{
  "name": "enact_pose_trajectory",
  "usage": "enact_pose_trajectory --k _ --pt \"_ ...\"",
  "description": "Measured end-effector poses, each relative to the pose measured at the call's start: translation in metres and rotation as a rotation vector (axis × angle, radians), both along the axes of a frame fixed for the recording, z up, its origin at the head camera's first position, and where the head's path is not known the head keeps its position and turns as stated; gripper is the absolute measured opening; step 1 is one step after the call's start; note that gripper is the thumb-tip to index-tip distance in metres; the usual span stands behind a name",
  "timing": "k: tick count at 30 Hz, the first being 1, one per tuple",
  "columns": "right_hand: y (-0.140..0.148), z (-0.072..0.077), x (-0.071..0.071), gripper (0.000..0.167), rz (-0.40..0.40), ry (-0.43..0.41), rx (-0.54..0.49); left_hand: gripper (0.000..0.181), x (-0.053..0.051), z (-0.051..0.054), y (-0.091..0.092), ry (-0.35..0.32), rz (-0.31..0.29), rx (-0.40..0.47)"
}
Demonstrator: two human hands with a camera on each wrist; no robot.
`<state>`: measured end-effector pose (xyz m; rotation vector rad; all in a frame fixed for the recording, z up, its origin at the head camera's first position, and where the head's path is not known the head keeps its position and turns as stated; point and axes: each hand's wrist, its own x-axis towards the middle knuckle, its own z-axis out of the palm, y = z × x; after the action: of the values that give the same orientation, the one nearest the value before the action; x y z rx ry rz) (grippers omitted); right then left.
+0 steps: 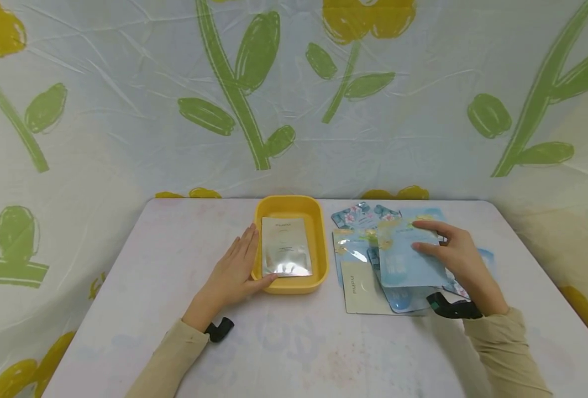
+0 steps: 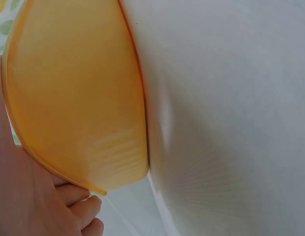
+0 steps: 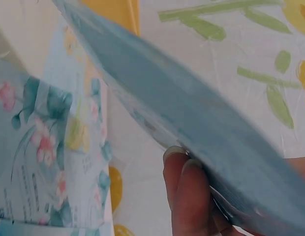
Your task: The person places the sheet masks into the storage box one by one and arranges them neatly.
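Note:
My right hand [image 1: 458, 254] pinches a light-blue sheet mask packet [image 1: 404, 262] by its right side, thumb on one face and fingers on the other. The packet is raised over a spread of other packets, seen nearly edge-on in the right wrist view. My left hand [image 1: 234, 271] rests against the left side of a yellow tray [image 1: 320, 237], fingers straight along it and thumb at the near rim. Inside the tray lies a silver-beige packet [image 1: 286, 243] marked PMPM. The left wrist view shows the tray's outer wall [image 2: 78, 93] beside the hand.
Under the raised packet, several packets overlap to the tray's right: a beige PMPM one [image 1: 361, 293], a floral one [image 1: 348, 214] and light-blue ones. All are on a white table [image 1: 294, 354]. A flower-printed cloth [image 1: 294, 99] hangs behind.

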<state>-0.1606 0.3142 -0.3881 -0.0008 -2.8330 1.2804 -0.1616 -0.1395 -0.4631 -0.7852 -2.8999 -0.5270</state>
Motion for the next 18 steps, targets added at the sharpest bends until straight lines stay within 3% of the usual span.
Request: enact_pose_trajectory --k 9,18 --pt "-0.018 0.007 -0.005 0.054 0.061 0.039 -0.026 0.109 -0.001 -0.001 0.0 -0.002 0.001 -0.008" --pt "-0.038 0.008 -0.016 0.054 0.105 0.05 -0.122 0.108 0.001 0.0 -0.001 -0.012 0.002 0.001"
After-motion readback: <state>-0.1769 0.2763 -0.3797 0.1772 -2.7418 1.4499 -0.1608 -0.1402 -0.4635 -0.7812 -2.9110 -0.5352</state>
